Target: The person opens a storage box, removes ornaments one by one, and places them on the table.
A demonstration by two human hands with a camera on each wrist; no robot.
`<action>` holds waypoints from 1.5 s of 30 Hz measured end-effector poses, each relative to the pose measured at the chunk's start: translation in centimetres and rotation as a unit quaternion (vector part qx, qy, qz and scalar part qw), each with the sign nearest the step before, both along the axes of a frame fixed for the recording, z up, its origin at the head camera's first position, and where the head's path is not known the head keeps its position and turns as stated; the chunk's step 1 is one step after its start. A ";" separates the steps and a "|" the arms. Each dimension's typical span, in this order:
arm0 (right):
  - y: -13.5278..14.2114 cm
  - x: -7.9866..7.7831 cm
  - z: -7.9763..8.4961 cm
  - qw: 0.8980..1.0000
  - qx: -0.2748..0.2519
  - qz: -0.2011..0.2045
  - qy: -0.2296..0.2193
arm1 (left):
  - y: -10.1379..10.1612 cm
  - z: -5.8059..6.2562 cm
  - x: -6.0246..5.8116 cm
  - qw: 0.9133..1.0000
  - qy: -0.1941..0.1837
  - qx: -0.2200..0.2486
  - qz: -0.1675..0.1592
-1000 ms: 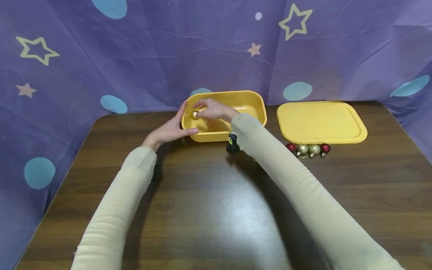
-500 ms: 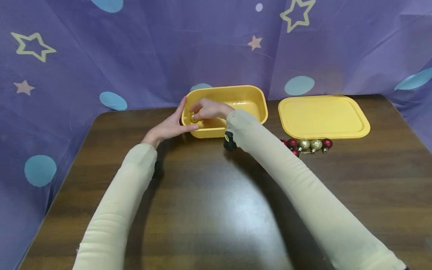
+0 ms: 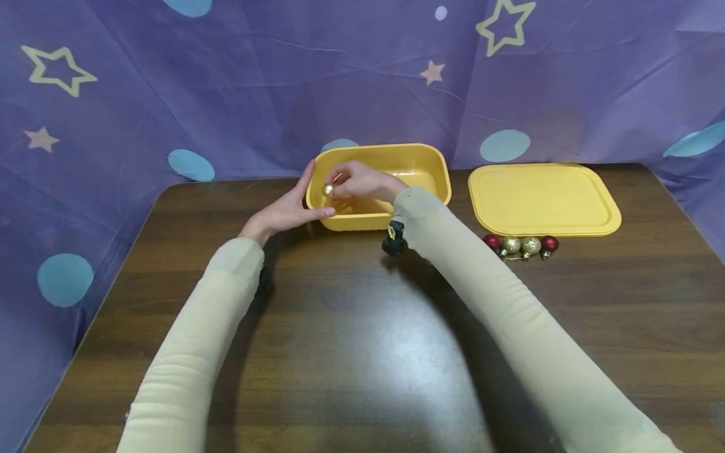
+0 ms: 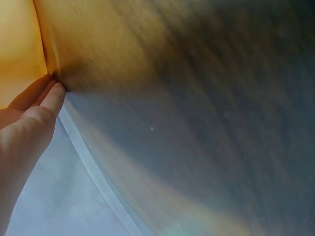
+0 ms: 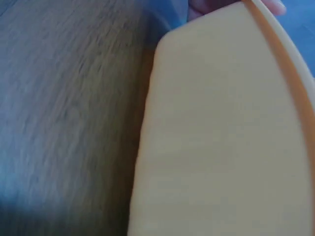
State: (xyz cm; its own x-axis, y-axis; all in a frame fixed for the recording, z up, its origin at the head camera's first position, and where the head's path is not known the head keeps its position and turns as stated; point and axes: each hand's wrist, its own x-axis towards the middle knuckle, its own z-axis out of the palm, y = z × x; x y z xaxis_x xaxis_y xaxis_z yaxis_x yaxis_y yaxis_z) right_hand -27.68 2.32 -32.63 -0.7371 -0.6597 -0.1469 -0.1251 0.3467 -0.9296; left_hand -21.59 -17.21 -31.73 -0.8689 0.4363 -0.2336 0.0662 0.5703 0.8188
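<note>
A deep yellow plastic container (image 3: 436, 176) stands at the back of the table. My right hand (image 3: 362, 180) reaches into its left half and pinches a small shiny gold Christmas bauble (image 3: 328, 189) between thumb and fingers. In the head view my left hand (image 3: 284, 211) spreads around the container's left end, its thumb along the front rim and its fingers on the left side. The left wrist view has these straight fingers (image 4: 51, 98) against the container's outer wall. Only the container's side wall (image 5: 221, 128) fills the right wrist view; the right hand's grasp is hidden there.
A flat yellow lid (image 3: 544, 200) lies to the right of the container. Along its front edge sit several baubles, with a red bauble (image 3: 549, 244) and a glittery gold bauble (image 3: 530, 246) among them. My right sleeve partly covers that row. A purple star-patterned cloth (image 3: 374, 69) hangs behind the table.
My right hand dipped lower in the container with the gold bauble, then came back up slightly, still pinching it. The left hand stays on the container. The head view tilted a little.
</note>
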 end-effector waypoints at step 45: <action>17.0 6.3 7.1 0.997 0.025 -0.046 0.064 | -0.8 -2.3 -1.3 1.000 0.025 0.001 0.011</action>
State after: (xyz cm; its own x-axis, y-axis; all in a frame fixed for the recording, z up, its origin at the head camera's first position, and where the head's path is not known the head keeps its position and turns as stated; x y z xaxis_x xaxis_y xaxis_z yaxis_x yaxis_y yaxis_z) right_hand -21.41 19.36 -25.52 -0.8087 -0.5829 -0.0788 -0.2069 0.4073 -0.8896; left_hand -22.87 -18.00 -34.00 -0.8891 0.4170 -0.1886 0.0949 0.5712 0.8153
